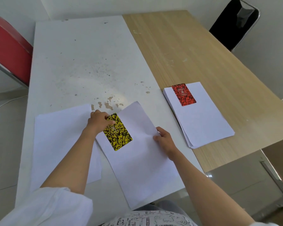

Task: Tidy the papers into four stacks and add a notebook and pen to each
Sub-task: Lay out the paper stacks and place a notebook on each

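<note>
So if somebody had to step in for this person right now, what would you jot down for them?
Left hand: holds the top end of the yellow-and-black speckled notebook, which lies on the middle stack of white paper.
Right hand: pinches that stack's right edge.
Done: the right-hand stack of white paper on the pale wooden table carries a red-and-black speckled notebook.
Left: the left-hand white paper on the white table has no notebook; only three piles show, and no pens are in view.
</note>
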